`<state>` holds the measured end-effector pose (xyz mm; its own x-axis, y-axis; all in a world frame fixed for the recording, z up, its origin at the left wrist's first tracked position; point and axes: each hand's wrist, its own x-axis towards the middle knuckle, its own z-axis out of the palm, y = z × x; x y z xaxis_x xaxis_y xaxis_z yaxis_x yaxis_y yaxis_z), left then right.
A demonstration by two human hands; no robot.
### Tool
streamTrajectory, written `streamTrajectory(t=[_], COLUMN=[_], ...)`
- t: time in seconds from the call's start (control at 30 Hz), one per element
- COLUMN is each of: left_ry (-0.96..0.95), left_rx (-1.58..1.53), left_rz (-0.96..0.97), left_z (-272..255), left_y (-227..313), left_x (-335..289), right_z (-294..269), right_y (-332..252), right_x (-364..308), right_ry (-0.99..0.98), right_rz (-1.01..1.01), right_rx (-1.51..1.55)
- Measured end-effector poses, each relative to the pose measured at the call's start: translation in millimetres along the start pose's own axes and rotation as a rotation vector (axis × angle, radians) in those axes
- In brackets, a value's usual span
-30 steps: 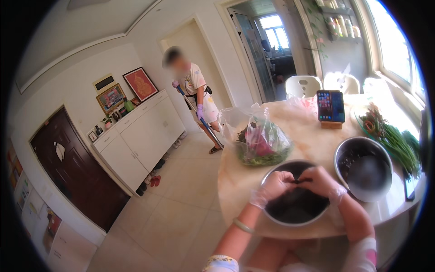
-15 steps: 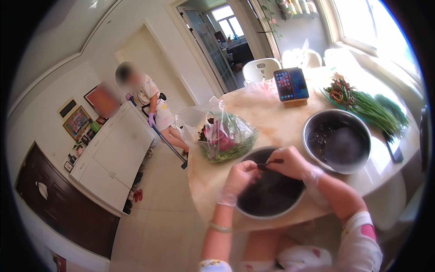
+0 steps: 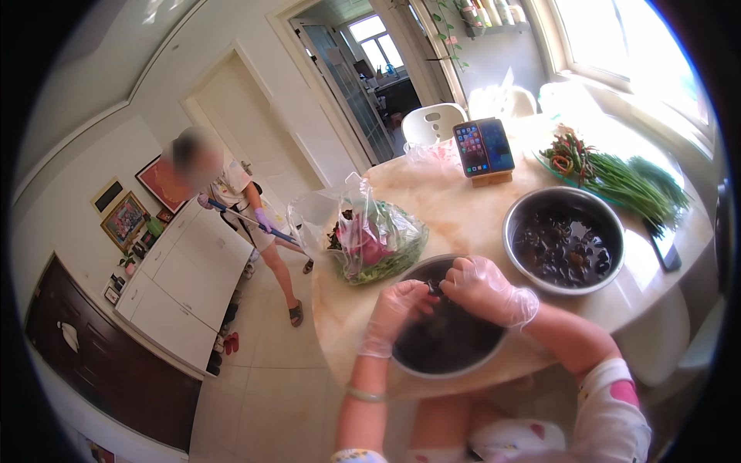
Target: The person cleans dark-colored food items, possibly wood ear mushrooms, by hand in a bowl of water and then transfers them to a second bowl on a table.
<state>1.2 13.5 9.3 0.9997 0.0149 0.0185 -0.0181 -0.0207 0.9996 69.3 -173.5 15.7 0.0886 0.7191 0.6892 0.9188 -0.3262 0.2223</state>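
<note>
Your left hand point(image 3: 399, 306) had its thumb and fingertips pinched together on a small dark wood-ear piece point(image 3: 433, 288), and your right hand point(image 3: 480, 285) was closed on the same piece from the other side, its fingers bent inward. The piece sat between your fingertips, above the far part of the near metal bowl point(image 3: 451, 375), which held dark liquid. Part of it was hidden by your fingers. You wore clear plastic gloves, loose at the cuffs, and a pale bangle point(image 3: 366, 396) circled your left wrist.

To the right of your right hand stood a second metal bowl point(image 3: 567, 290), with many wet, dark wood-ear pieces point(image 3: 567, 247) in it. Both bowls rested on the marbled bench point(image 3: 455, 220). Just beyond the near bowl, to its left, lay a clear plastic bag point(image 3: 378, 243) with leafy greens and something magenta inside. Farther back, a lit phone point(image 3: 484, 147) leaned on a wooden stand point(image 3: 492, 178). Beyond the second bowl lay long green stalks point(image 3: 637, 185), and a dark phone point(image 3: 665, 248) lay flat near the bench's right edge. Across the room, a person point(image 3: 243, 204) in purple gloves gripped a blue pole point(image 3: 245, 216).
</note>
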Motion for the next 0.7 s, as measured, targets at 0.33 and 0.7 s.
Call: streamTrajectory(t=[0.33, 0.7], left_ry=[0.055, 0.117], left_rx=[0.069, 0.265], left_rz=[0.093, 0.214], left_z=[-2, 2], left_y=[-8, -13], left_x=[3, 4], right_z=[5, 10], right_y=[1, 4], right_x=[2, -2], right_ry=[0.006, 0.095], right_rz=[-0.028, 0.392], right_rx=[0.135, 0.536])
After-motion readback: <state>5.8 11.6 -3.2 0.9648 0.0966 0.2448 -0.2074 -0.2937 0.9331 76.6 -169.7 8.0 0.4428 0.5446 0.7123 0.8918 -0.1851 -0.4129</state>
